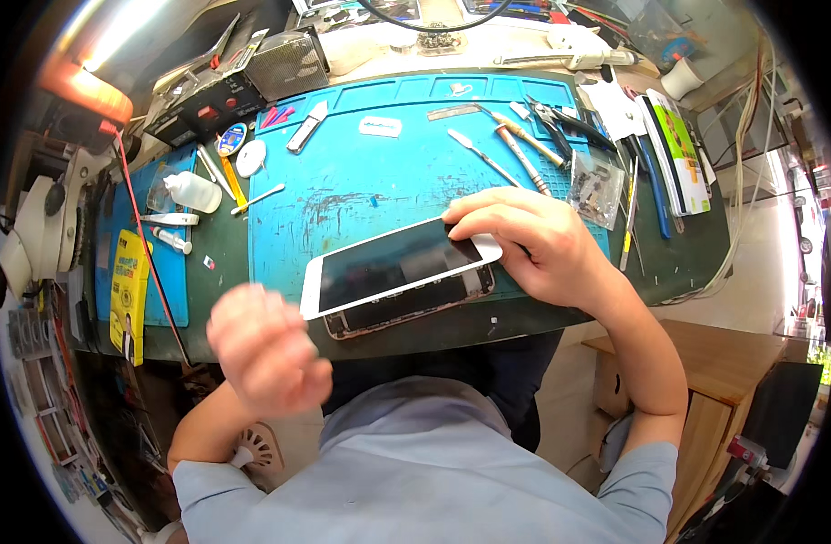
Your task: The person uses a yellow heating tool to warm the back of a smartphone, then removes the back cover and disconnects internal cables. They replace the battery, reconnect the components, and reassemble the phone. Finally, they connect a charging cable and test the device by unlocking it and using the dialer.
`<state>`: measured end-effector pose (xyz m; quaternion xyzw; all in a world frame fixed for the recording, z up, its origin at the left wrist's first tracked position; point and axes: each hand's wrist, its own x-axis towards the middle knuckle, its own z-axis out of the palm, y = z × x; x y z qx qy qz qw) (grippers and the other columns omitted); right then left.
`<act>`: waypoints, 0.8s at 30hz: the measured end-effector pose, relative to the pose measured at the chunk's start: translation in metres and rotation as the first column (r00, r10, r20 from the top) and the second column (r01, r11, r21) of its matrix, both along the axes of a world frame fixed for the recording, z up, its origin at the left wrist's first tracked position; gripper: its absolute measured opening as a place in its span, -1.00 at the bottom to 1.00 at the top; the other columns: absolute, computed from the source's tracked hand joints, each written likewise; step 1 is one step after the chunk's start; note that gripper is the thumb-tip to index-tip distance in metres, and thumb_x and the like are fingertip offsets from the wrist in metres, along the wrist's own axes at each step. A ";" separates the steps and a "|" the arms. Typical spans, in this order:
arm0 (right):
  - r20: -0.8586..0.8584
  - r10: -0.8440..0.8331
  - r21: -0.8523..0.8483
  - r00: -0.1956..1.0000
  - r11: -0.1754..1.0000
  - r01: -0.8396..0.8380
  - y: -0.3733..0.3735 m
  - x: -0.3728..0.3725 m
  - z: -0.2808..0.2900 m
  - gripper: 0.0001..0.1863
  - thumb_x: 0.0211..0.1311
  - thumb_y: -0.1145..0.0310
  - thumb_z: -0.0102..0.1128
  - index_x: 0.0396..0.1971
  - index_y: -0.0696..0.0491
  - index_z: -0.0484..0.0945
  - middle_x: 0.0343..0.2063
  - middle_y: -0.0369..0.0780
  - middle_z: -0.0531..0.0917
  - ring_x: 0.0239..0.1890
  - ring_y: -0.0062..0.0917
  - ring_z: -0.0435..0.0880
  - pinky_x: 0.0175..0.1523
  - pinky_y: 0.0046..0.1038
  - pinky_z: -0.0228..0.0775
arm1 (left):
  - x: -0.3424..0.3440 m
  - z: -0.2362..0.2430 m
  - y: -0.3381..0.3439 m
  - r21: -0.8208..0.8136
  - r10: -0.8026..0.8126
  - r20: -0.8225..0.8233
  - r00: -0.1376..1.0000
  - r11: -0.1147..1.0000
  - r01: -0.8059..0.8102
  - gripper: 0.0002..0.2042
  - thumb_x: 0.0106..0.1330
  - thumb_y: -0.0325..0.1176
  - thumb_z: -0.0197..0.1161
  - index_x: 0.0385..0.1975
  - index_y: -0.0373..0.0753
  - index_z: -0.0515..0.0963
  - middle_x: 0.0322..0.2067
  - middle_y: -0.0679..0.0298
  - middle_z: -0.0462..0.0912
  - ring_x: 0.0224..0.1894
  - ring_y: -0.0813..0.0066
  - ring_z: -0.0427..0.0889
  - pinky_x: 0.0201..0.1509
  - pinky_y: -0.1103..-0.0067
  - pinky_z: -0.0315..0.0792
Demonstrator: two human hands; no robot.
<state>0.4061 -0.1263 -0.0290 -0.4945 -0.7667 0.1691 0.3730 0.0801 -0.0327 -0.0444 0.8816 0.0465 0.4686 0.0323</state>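
While a white-framed screen (393, 265) is held tilted by its right end over an opened phone body (393, 314) at the near edge of the blue mat (343, 186), any hidden cable could be strained by a sharp lift, or 1 corner chipped by a slipped grip. The right hand (535, 240) is arched, its fingers closed narrowly on the screen; the left hand (266, 349) is blurred and loosely curled near the opposite end, its contents impossible to tell.
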 end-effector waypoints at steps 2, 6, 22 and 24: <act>0.040 0.010 0.011 0.999 1.000 -0.011 -0.003 0.000 0.000 -0.62 0.05 0.80 0.14 -0.16 0.09 0.66 -0.04 -0.17 0.75 0.06 -0.24 0.73 0.10 -0.33 0.61 | 0.000 0.019 -0.001 -0.302 0.026 -0.316 0.948 0.945 -0.126 -0.22 0.29 0.07 0.42 0.32 -0.42 0.35 0.23 -0.08 0.51 0.22 -0.10 0.50 0.29 0.12 0.39; 0.100 0.031 0.056 0.995 0.998 -0.037 -0.006 -0.004 0.000 -0.66 0.05 0.75 0.24 -0.17 0.10 0.66 0.01 -0.16 0.73 0.15 -0.23 0.70 0.17 -0.28 0.60 | 0.011 0.017 -0.008 -0.466 -0.057 -0.504 0.862 0.858 -0.216 0.04 -0.01 -0.09 0.65 0.46 -0.34 0.20 0.35 -0.02 0.38 0.34 -0.09 0.39 0.42 0.17 0.27; -0.686 -0.689 0.117 0.231 0.210 0.971 -0.211 0.067 -0.015 -0.80 0.52 0.52 0.01 -0.03 0.18 0.61 -0.16 -0.19 0.73 -0.14 -0.60 0.67 -0.06 -0.52 0.51 | 0.041 0.029 -0.003 -0.398 -0.108 -0.631 0.768 0.895 -0.202 0.01 -0.14 -0.53 0.55 0.48 -0.26 0.24 0.26 0.02 0.45 0.33 0.03 0.40 0.46 0.26 0.26; -0.706 -0.705 -0.126 -0.070 0.028 0.992 -0.258 0.088 -0.078 -0.83 0.51 0.49 0.07 -0.04 0.14 0.62 -0.26 -0.27 0.70 -0.26 -0.65 0.61 -0.17 -0.58 0.45 | 0.050 0.030 0.010 -0.435 -0.183 -0.626 0.758 0.889 -0.144 0.02 -0.21 -0.53 0.55 0.45 -0.29 0.26 0.24 0.02 0.47 0.29 0.01 0.41 0.43 0.25 0.27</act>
